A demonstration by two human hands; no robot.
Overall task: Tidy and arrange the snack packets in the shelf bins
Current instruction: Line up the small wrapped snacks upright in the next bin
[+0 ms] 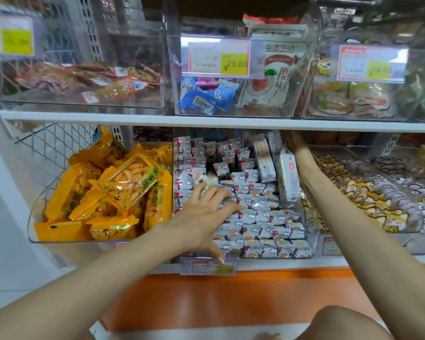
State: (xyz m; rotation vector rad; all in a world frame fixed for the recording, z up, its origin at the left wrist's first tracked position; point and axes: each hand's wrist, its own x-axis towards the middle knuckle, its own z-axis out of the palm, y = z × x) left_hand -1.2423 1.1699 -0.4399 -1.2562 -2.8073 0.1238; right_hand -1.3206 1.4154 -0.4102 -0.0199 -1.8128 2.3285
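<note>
White shelf board (133, 119) separates two rows of clear bins. Lower row, left: bin of yellow snack packets (123, 182). Lower row, right: bin of cat-print packets (366, 192). Lower row, centre: clear middle bin (309, 231), filled with small silver-grey packets (255, 217) lying in rows. Taller silver packs (287, 177) stand upright along its right wall.

Left hand (206, 212): fingers spread and straight, palm down, resting on the silver-grey packets at the front left of the middle bin. Its thumb lies at the bin's front edge, just above the price tag (214, 266).

Right hand (292, 141): reaches to the rear right of the same bin, beside the taller packs, in shadow beneath the shelf board. Its grip cannot be determined.
</note>
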